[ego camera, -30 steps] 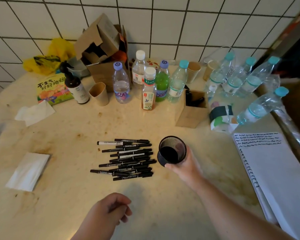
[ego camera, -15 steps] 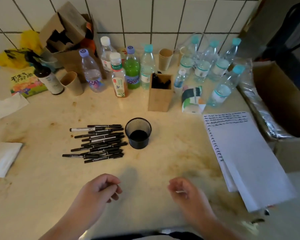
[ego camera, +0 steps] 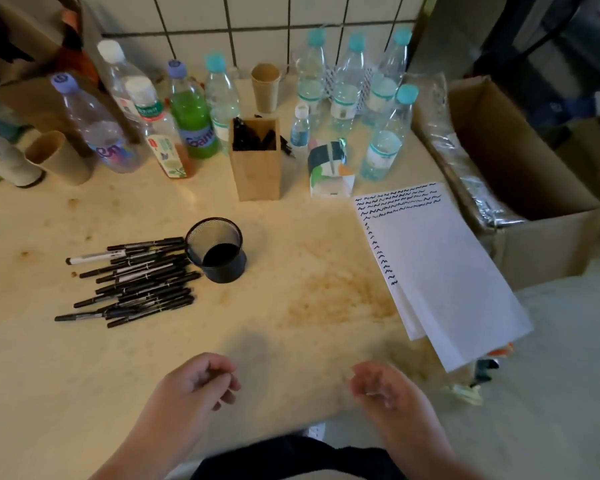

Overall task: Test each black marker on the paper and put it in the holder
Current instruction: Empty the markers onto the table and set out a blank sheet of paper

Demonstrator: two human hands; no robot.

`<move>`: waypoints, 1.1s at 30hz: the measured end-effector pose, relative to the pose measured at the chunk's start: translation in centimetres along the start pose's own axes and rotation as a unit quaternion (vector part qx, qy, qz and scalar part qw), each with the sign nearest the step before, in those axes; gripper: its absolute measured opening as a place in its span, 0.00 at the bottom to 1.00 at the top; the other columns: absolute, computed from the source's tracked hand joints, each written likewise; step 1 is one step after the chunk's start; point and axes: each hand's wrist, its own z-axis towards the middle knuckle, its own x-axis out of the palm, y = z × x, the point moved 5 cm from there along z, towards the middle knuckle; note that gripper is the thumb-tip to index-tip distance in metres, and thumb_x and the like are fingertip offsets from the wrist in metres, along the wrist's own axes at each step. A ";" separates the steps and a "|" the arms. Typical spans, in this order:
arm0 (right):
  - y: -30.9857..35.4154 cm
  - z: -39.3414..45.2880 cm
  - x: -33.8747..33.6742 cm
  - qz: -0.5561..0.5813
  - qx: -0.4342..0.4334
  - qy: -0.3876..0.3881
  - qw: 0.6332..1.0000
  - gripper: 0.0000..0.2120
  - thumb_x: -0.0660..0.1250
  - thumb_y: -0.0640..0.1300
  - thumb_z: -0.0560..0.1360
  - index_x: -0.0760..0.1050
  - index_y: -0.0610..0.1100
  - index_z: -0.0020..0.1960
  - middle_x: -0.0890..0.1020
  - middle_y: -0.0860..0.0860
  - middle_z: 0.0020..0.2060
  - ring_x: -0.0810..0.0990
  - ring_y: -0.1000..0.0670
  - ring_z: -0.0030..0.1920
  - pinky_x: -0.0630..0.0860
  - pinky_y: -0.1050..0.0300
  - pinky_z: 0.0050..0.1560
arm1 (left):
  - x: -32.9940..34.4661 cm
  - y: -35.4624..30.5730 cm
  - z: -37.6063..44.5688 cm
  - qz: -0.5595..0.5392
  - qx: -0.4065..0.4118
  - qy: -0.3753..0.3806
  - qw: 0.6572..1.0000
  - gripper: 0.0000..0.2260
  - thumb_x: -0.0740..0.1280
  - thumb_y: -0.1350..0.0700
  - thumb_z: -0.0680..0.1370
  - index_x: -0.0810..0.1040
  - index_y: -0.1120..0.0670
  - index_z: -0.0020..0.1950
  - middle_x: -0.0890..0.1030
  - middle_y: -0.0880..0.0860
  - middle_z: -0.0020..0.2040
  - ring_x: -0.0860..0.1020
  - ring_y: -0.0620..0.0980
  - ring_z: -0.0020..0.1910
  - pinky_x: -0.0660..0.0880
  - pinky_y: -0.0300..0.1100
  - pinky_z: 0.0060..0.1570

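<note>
Markers (ego camera: 132, 278) lie in a heap on the surface (ego camera: 291, 306), touching the black mesh holder (ego camera: 217, 249) on their right. Paper (ego camera: 440, 265) is at far right. Left hand (ego camera: 191, 389) and right hand (ego camera: 385, 389) hover near the front edge, fingers loosely curled, holding nothing.

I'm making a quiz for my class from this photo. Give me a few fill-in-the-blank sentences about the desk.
1. The black mesh holder contains ____ markers.
2. The pile of markers lies to the ____ of the holder.
3. Squiggles run along the paper's top and ____ edges.
4. Neither the left hand nor the right hand holds a ____.

Missing words: no; left; left; marker
</note>
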 end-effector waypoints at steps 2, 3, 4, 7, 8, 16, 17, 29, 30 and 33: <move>-0.6 -0.1 0.0 0.015 0.023 -0.008 1.000 0.20 0.69 0.22 0.73 0.83 0.46 0.49 0.87 0.45 0.40 0.84 0.55 0.40 0.75 0.66 0.43 | 0.5 0.3 0.6 0.001 0.001 0.026 1.000 0.11 0.65 0.69 0.78 0.82 0.55 0.48 0.86 0.56 0.42 0.84 0.54 0.39 0.76 0.46 0.40; -0.6 -0.1 0.0 0.005 0.022 -0.003 1.000 0.22 0.68 0.21 0.72 0.83 0.47 0.51 0.88 0.46 0.42 0.86 0.54 0.42 0.76 0.63 0.45 | 0.8 0.4 0.8 -0.002 0.002 0.040 0.999 0.11 0.65 0.69 0.78 0.82 0.55 0.48 0.86 0.55 0.43 0.84 0.53 0.39 0.76 0.44 0.39; -0.1 -0.2 0.1 -0.017 0.008 0.002 1.000 0.23 0.69 0.23 0.72 0.83 0.50 0.53 0.89 0.48 0.45 0.87 0.53 0.45 0.76 0.60 0.49 | 1.0 0.3 1.1 -0.004 0.005 0.052 0.999 0.11 0.65 0.69 0.78 0.82 0.55 0.48 0.86 0.55 0.43 0.84 0.53 0.39 0.77 0.42 0.38; 0.3 -0.1 -0.4 -0.008 0.008 -0.007 1.000 0.22 0.72 0.33 0.69 0.85 0.58 0.53 0.89 0.52 0.48 0.87 0.51 0.50 0.79 0.53 0.54 | 2.0 -0.4 2.1 0.004 0.014 0.087 0.996 0.10 0.65 0.69 0.78 0.82 0.55 0.48 0.86 0.53 0.44 0.84 0.51 0.41 0.77 0.40 0.39; 0.4 0.0 -0.6 -0.004 0.010 -0.013 1.000 0.23 0.71 0.37 0.67 0.84 0.62 0.53 0.89 0.53 0.48 0.87 0.52 0.50 0.79 0.54 0.54 | 2.4 -0.7 2.5 0.010 0.018 0.098 0.995 0.10 0.65 0.68 0.78 0.82 0.55 0.49 0.86 0.52 0.45 0.84 0.50 0.42 0.77 0.41 0.40; 1.1 0.5 -3.8 -0.017 0.031 -0.039 0.999 0.24 0.69 0.24 0.70 0.84 0.51 0.51 0.89 0.53 0.45 0.88 0.52 0.47 0.79 0.43 0.54 | 5.6 -4.0 3.2 0.028 0.040 0.141 0.989 0.13 0.66 0.64 0.78 0.84 0.46 0.46 0.86 0.49 0.44 0.82 0.43 0.42 0.77 0.34 0.40; 1.3 0.7 -4.3 -0.022 0.031 -0.035 0.999 0.24 0.69 0.24 0.70 0.84 0.51 0.51 0.89 0.54 0.45 0.88 0.53 0.47 0.79 0.47 0.53 | 6.0 -4.2 3.3 0.031 0.040 0.142 0.989 0.14 0.66 0.64 0.78 0.84 0.45 0.46 0.86 0.49 0.44 0.82 0.43 0.42 0.77 0.33 0.40; -0.6 6.3 -15.5 -0.053 -0.034 0.064 0.996 0.18 0.70 0.36 0.71 0.81 0.56 0.55 0.88 0.61 0.48 0.85 0.60 0.50 0.78 0.64 0.48 | 17.0 -7.7 1.7 -0.015 0.002 0.018 1.000 0.10 0.64 0.67 0.79 0.83 0.55 0.47 0.86 0.50 0.45 0.84 0.48 0.43 0.78 0.50 0.46; -1.2 7.3 -16.9 -0.061 -0.030 0.071 0.995 0.20 0.69 0.34 0.72 0.80 0.56 0.55 0.87 0.62 0.48 0.85 0.61 0.51 0.78 0.64 0.48 | 18.4 -8.2 1.3 -0.025 -0.003 0.005 1.000 0.10 0.64 0.67 0.80 0.83 0.55 0.48 0.87 0.50 0.46 0.84 0.48 0.44 0.78 0.50 0.47; -2.7 10.2 -20.7 -0.071 -0.013 0.077 0.994 0.15 0.70 0.36 0.77 0.80 0.57 0.54 0.87 0.63 0.48 0.84 0.62 0.51 0.81 0.57 0.53 | 21.8 -9.1 0.2 -0.049 -0.011 -0.027 0.998 0.10 0.64 0.68 0.80 0.83 0.56 0.50 0.87 0.52 0.47 0.85 0.52 0.45 0.78 0.53 0.47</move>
